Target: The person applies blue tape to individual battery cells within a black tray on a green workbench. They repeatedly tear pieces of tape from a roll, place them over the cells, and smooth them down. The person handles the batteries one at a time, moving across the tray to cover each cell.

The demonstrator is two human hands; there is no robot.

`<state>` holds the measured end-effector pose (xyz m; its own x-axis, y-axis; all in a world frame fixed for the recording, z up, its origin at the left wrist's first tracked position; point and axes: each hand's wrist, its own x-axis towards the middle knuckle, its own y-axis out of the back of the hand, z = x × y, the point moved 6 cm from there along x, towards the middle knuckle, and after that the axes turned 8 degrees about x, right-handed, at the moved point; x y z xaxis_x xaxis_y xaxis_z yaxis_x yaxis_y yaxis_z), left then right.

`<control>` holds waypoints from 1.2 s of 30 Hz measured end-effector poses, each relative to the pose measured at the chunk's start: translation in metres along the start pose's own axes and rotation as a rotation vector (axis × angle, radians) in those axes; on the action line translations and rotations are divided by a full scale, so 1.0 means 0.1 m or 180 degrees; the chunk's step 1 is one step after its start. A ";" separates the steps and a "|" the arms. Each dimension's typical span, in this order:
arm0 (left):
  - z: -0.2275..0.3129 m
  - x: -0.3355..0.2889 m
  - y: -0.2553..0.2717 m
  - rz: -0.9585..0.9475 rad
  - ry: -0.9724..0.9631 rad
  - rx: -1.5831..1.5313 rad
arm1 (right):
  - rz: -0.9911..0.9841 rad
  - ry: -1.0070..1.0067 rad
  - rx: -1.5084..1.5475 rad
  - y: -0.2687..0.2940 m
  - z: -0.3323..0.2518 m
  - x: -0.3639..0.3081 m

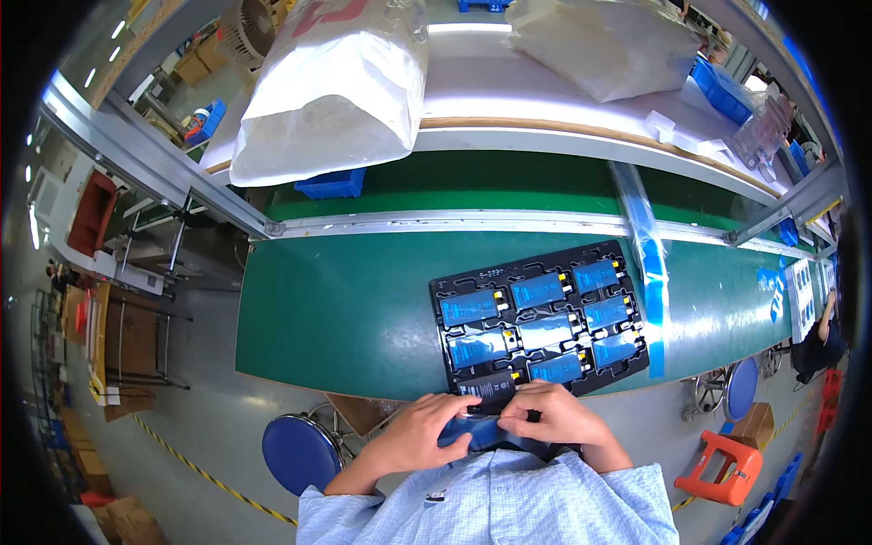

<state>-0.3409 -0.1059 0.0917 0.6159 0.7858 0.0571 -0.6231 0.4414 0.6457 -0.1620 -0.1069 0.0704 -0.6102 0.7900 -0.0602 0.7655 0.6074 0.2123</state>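
Note:
A black tray [525, 269] lies slightly turned on the green bench, partly past its near edge. In its pockets sit several flat battery packs, such as the blue-faced pack [472, 308], with small yellow-marked connectors. One pack [489, 386] at the near left has a black face instead. Close to my body, below that pack, my left hand [425, 431] grips the left side of a thin, dark blue flat piece [474, 427]. My right hand [549, 415] pinches its right end with thumb and fingers. Whether this piece is a film or a pack I cannot tell; my fingers cover parts of it.
Bluish tape [651, 272] runs across the green bench [336, 309] right of the tray. Above stands a shelf [509, 138] with a large white bag [331, 118] and another pale bag [609, 54]. A blue stool [302, 452] and an orange stool [722, 468] flank me. A person [822, 336] sits far right.

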 end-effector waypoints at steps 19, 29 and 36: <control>-0.14 0.17 -0.07 -0.0159 -0.0124 -0.1067 | -0.0549 -0.0595 0.0984 -0.26 0.26 0.12; -0.27 0.05 -0.15 -0.0268 0.0774 -0.0928 | 0.0760 0.0004 -0.0015 -0.26 0.10 0.08; -0.01 0.11 -0.12 -0.0003 0.0534 -0.0289 | 0.0499 -0.0352 0.0531 -0.21 0.09 0.01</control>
<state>-0.3272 -0.1024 0.0834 0.5322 0.8432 -0.0761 -0.6681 0.4735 0.5740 -0.1767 -0.1180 0.0567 -0.4624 0.8743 -0.1475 0.8776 0.4750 0.0641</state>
